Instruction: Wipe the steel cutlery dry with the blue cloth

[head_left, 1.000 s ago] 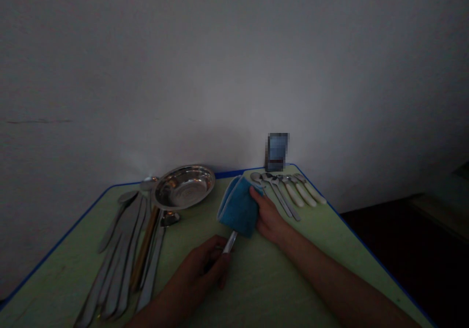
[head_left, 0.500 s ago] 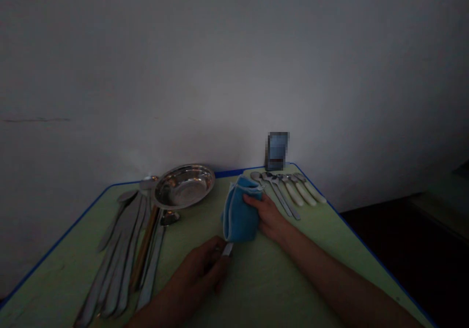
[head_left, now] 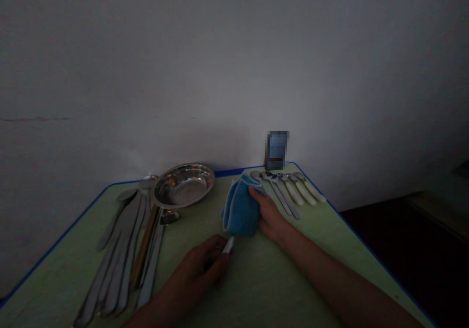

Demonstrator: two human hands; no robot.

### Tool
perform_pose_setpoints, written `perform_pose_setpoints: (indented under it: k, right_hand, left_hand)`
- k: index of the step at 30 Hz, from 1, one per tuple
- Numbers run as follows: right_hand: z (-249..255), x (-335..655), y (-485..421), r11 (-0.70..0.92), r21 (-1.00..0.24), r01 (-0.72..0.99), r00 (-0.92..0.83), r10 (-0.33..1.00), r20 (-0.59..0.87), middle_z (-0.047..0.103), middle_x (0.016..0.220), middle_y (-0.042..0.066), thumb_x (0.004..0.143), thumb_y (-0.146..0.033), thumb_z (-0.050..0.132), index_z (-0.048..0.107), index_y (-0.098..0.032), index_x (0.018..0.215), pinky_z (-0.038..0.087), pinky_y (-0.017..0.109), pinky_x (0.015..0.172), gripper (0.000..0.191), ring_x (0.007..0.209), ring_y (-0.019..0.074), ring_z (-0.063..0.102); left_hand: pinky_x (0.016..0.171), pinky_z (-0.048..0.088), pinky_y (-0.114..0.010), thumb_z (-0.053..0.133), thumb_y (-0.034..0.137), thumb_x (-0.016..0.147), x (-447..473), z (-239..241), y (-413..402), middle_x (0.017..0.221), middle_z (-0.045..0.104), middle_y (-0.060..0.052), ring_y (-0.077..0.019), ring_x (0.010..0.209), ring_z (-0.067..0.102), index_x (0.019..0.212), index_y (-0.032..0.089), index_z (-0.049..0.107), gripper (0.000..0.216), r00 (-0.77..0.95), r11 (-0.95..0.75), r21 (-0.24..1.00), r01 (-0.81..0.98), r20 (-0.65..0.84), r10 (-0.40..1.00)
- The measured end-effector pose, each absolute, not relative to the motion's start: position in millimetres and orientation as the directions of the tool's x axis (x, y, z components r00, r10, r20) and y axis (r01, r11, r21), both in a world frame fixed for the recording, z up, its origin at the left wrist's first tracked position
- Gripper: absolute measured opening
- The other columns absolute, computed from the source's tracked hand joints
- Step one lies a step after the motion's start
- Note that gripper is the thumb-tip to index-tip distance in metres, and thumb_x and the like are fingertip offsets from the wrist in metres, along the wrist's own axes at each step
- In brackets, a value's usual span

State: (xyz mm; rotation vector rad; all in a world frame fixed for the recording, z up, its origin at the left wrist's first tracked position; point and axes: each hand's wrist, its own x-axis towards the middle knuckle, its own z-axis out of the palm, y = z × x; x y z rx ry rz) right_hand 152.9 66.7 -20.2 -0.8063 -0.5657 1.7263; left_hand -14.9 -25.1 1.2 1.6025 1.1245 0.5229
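Observation:
My left hand (head_left: 205, 267) is closed on the shiny metal handle of a utensil (head_left: 229, 245). The utensil's other end is hidden inside a folded blue cloth (head_left: 242, 210) with pale edging, so its kind does not show. My right hand (head_left: 269, 213) grips this cloth from the right, thumb on the near face and the other fingers behind it. Both hands are over the middle of the table (head_left: 264, 289), cloth and handle meeting between them.
On the left lie several long-handled metal utensils (head_left: 119, 259) and a brown handle (head_left: 144, 250). A steel bowl (head_left: 185, 186) stands behind them. Spoons (head_left: 282, 196) and cream-handled cutlery (head_left: 306, 196) lie at the right. A blurred upright device (head_left: 277, 149) leans near the wall (head_left: 220, 74).
The cloth has shifted slightly up along the utensil, so a little more of the metal handle shows. My right thumb has moved a bit up and to the right. My left hand has hardly moved.

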Motion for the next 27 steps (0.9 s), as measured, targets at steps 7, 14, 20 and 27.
perform_pose_setpoints:
  k: [7,14,20,27]
  right_hand:
    - [-21.3,150.4,67.7,-0.269,-0.702,-0.659,-0.096,0.956,-0.276,0.07,0.08,0.001,0.074,-0.037,0.061,0.062,-0.019,0.09,0.05,0.034,0.08,0.024,0.082,0.0174,0.065]
    - [-22.9,149.5,70.1,-0.224,-0.696,-0.682,-0.011,0.955,-0.296,0.07,0.091,0.001,0.076,-0.036,0.059,0.058,-0.022,0.099,0.05,0.035,0.081,0.027,0.089,0.0175,0.063]
    - [-23.7,153.5,71.1,-0.254,-0.674,-0.694,-0.065,0.954,-0.293,0.07,0.088,0.002,0.075,-0.033,0.06,0.057,-0.021,0.099,0.051,0.034,0.079,0.027,0.087,0.0178,0.064]
    - [-22.7,153.6,66.6,-0.256,-0.74,-0.622,-0.135,0.966,-0.221,0.07,0.076,0.001,0.066,-0.032,0.068,0.06,-0.018,0.088,0.051,0.034,0.075,0.027,0.072,0.0174,0.065]
  left_hand:
    - [0.053,0.035,-0.02,0.037,0.04,0.089,-14.3,3.2,-24.4,0.056,0.045,0.007,-0.0103,0.053,0.043,0.092,0.018,0.051,0.026,0.452,-0.002,0.919,0.394,-0.192,0.871]
    - [0.064,0.039,-0.021,0.039,0.039,0.089,-24.3,5.8,-28.4,0.067,0.052,0.006,-0.0116,0.066,0.051,0.106,0.024,0.05,0.025,0.505,-0.039,0.935,0.353,-0.155,0.849]
    - [0.057,0.039,-0.02,0.031,0.038,0.092,-19.2,1.5,-27.9,0.056,0.051,0.007,-0.0103,0.054,0.049,0.092,0.019,0.051,0.027,0.518,-0.092,0.92,0.381,-0.13,0.845]
    - [0.049,0.035,-0.019,0.035,0.041,0.089,-15.5,-2.7,-27.7,0.051,0.049,0.005,-0.0095,0.048,0.046,0.067,0.018,0.05,0.036,0.455,-0.126,0.855,0.503,-0.138,0.88]
